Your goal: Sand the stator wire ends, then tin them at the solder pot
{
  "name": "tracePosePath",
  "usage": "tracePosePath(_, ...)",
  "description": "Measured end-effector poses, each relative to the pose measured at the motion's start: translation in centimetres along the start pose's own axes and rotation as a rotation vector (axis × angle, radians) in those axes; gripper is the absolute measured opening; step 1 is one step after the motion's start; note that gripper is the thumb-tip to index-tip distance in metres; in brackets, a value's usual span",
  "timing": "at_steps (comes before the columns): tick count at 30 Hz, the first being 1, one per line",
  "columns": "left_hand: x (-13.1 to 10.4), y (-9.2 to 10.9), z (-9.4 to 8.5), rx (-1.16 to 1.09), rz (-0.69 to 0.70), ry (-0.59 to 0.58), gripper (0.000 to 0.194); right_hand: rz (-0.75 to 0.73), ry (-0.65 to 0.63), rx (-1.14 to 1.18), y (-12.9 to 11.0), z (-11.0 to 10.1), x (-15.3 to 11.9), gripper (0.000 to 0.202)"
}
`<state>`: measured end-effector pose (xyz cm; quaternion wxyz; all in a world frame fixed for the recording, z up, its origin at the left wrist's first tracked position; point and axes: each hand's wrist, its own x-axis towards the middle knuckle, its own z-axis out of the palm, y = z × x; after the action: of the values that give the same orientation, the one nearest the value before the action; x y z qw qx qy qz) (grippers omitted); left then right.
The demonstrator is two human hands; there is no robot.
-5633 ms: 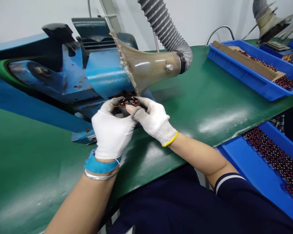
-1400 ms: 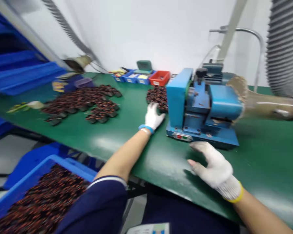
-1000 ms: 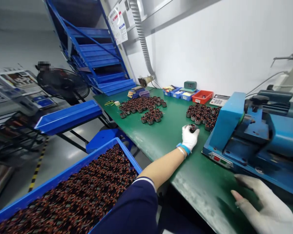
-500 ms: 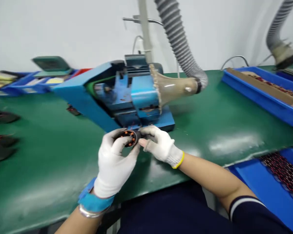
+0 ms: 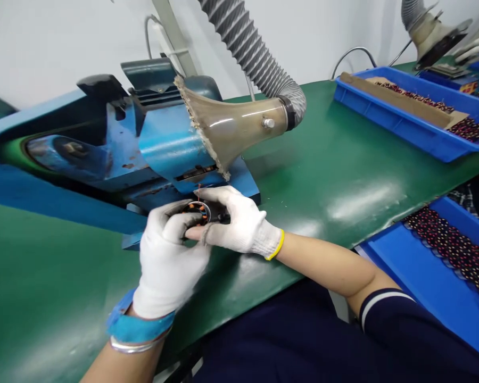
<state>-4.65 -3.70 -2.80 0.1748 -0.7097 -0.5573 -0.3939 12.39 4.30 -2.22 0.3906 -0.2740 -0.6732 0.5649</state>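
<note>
1. The left hand (image 5: 167,260), in a white glove, is closed around the left side of a dark wound ring (image 5: 203,210), its fingers curled over the near edge.
2. The right hand (image 5: 235,221), gloved with a yellow-edged cuff, grips the same ring from the right; its bare thumb tip reaches across below the ring towards the left fingers.
3. The ring sits between both hands, raised above the desk (image 5: 303,154). Its open face, with orange windings, is turned upward and to the left; its dark side wall runs back towards the right palm. The axis thus lies roughly from left hand to right hand, tilted; the covered far end cannot be seen.
4. A thin orange wire (image 5: 199,192) stands up beside the right fingertips.
5. Just beyond the hands is a blue machine (image 5: 171,141); its funnel-shaped hood (image 5: 247,122) opens towards it, joined to a grey hose (image 5: 259,58).
6. Well to the right of the hands, a blue tray (image 5: 391,121) holds small wound parts; farther off shows a co-worker's gloved hand (image 5: 477,49).
</note>
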Motion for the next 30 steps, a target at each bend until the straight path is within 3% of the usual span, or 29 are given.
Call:
tracePosePath(3, 1.0, 0.1, 0.5, -0.024, -0.103, 0.021, 0.022, 0.018, -0.007, -0.093, -0.6, -0.2, 0.4, 0.098)
tracePosePath(8, 2.4, 0.8, 1.2, 0.033, -0.323, 0.033, 0.032, 0.128, -0.026, 0.097, -0.6, -0.1, 1.6, 0.078)
tracePosePath(13, 3.8, 1.5, 0.8, 0.027, -0.461, 0.021, 0.043, 0.116, -0.048, 0.195, -1.0, -0.1, 2.5, 0.066)
tracePosePath(22, 4.9, 2.0, 1.1, -0.049, -0.456, 0.047, 0.039, 0.075, -0.022, 0.308, -0.5, 0.4, 3.1, 0.065)
tracePosePath(28, 3.8, 1.2, 2.0, -0.061, -0.412, 0.064, 0.038, 0.142, 0.03, 0.31, 0.6, 0.1, 2.7, 0.088)
tracePosePath(30, 4.0, 1.2, 2.0, -0.082, -0.411, 0.066, 0.037, 0.146, 0.035, 0.298, 0.2, 0.2, 2.7, 0.078)
